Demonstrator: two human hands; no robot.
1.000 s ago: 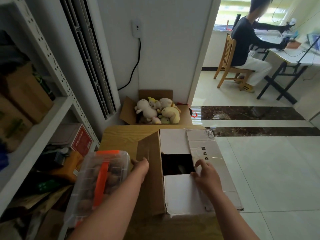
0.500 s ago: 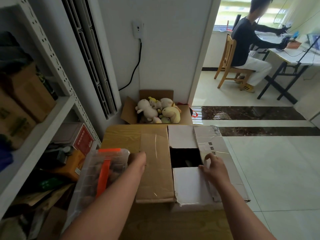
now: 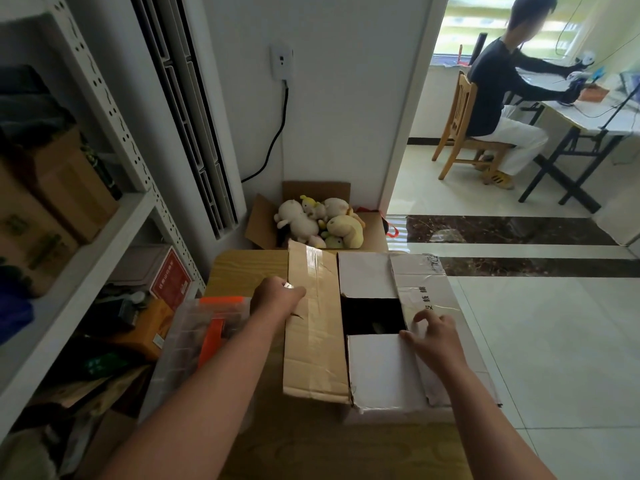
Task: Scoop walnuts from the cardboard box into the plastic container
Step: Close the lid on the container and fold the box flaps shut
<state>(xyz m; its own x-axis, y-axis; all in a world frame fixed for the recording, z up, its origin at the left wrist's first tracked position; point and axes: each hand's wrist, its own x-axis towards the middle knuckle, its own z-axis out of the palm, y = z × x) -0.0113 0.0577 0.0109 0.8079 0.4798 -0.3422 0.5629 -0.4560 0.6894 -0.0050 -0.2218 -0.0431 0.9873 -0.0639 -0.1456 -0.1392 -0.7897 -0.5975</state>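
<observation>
Cardboard box (image 3: 381,375) sits on the wood counter (image 3: 242,268), dead ahead and between both hands. Only a small dark opening (image 3: 372,313) shows at its middle, framed by four flaps. Can't see any walnuts in there, too dark.

Left hand (image 3: 275,296) is on the outer edge of the brown flap (image 3: 315,341), thumb on top. It looks like a pinch grip, with the fingers hidden underneath. Right hand (image 3: 436,337) is relaxed and holds nothing. Its spread fingertips rest on the white right flap (image 3: 433,299), just beside the opening's right edge.

Key relation: the opening lies between the hands, and the right hand is clearly nearer to it. The plastic container (image 3: 187,337), with an orange handle, stands left of the box, touching or nearly touching it, partly under the left forearm. Any scoop therefore travels right to left across the brown flap.

The box's long axis runs away from the body, and the brown flap follows it. My read: the flaps need folding outward first, since the gap is too tight for a scooping hand.
</observation>
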